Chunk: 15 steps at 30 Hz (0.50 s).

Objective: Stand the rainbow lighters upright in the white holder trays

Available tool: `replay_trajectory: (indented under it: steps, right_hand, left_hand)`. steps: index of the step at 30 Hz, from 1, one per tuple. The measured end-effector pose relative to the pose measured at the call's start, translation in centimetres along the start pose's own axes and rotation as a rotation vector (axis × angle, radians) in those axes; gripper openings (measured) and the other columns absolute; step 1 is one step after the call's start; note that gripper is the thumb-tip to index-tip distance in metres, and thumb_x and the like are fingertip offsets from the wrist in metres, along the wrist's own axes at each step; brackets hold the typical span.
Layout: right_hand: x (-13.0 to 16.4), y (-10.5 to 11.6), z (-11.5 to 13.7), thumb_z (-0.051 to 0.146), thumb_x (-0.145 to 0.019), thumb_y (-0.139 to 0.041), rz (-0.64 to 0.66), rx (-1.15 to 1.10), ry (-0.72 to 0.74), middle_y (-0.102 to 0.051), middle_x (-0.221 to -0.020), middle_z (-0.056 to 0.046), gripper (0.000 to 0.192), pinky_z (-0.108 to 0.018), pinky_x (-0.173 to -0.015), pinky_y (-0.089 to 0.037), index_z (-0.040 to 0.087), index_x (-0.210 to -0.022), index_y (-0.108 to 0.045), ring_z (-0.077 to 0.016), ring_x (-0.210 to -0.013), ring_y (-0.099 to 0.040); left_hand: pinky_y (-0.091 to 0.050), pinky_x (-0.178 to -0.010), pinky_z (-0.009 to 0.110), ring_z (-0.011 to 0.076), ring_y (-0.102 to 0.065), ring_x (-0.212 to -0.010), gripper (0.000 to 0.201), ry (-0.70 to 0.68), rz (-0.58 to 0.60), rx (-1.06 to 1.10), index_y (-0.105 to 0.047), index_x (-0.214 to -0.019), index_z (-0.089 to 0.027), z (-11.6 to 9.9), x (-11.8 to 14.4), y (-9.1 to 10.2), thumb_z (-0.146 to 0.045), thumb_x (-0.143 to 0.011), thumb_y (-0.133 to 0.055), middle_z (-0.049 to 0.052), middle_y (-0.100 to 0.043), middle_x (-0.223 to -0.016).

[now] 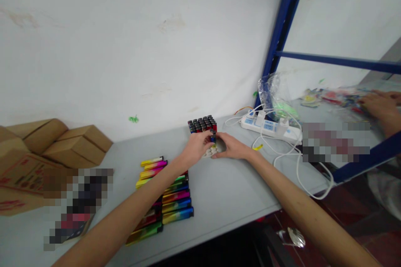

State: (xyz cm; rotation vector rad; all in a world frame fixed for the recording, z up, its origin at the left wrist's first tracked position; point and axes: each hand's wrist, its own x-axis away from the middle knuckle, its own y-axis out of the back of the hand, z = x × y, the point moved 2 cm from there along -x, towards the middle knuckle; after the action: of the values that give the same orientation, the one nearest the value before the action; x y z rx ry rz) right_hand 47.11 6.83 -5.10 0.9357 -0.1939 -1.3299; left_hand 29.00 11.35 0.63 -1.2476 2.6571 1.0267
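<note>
Near the wall stand several upright lighters packed in rows, with black tops and red or dark blue bodies. My left hand pinches a dark blue lighter just in front of them. Below it shows the white holder with round slots, partly covered by my fingers. My right hand curves round the holder's right side, thumb at the front and fingers behind. Shiny multicoloured lighters lie in two columns to the left, partly hidden under my left forearm.
Cardboard boxes stand at the left of the grey table. A power strip with loose white cables lies at the right, beside a blue metal frame. Another person's hand works over blurred items beyond it.
</note>
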Motion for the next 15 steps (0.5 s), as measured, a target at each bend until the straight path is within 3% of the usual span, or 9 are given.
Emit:
replay_trajectory:
  steps: [2,6,11,15]
  right_hand:
    - [0.0,0.0,0.1,0.045,-0.070,-0.087,0.000,0.010,-0.020,-0.062,-0.134,-0.017,0.082,-0.051,-0.104,-0.047,0.018,-0.139,-0.052,-0.0346,-0.121,-0.060]
    - [-0.1,0.0,0.3,0.044,-0.069,-0.088,0.007,0.024,-0.024,-0.063,-0.131,-0.018,0.080,-0.051,-0.103,-0.048,0.016,-0.135,-0.054,-0.0347,-0.118,-0.062]
    - [0.0,-0.1,0.1,0.041,-0.068,-0.088,-0.027,0.001,-0.017,-0.063,-0.134,-0.017,0.081,-0.053,-0.106,-0.046,0.018,-0.138,-0.052,-0.0343,-0.121,-0.061]
    - [0.2,-0.1,0.1,0.044,-0.071,-0.086,-0.015,-0.003,-0.023,-0.062,-0.135,-0.018,0.082,-0.054,-0.108,-0.045,0.017,-0.140,-0.050,-0.0343,-0.123,-0.060]
  left_hand:
    - [-0.052,-0.082,0.036,0.0247,-0.068,-0.081,0.021,0.000,-0.007,-0.020,-0.071,-0.098,-0.021,0.0,0.0,-0.3,-0.016,-0.077,-0.074,0.005,-0.073,-0.082]
    - [-0.052,-0.080,0.033,0.0212,-0.067,-0.077,0.047,-0.032,-0.021,-0.052,-0.060,-0.128,-0.026,0.5,0.5,-0.8,-0.014,-0.083,-0.068,0.001,-0.071,-0.084]
    - [-0.051,-0.091,0.039,0.0238,-0.065,-0.087,0.033,-0.138,-0.044,-0.147,-0.067,-0.123,-0.025,1.2,1.3,-1.1,-0.023,-0.090,-0.063,0.007,-0.070,-0.098]
    - [-0.051,-0.093,0.042,0.0251,-0.063,-0.090,0.039,-0.145,-0.072,-0.226,-0.064,-0.132,-0.023,0.9,1.8,-1.2,-0.029,-0.094,-0.059,0.010,-0.065,-0.100]
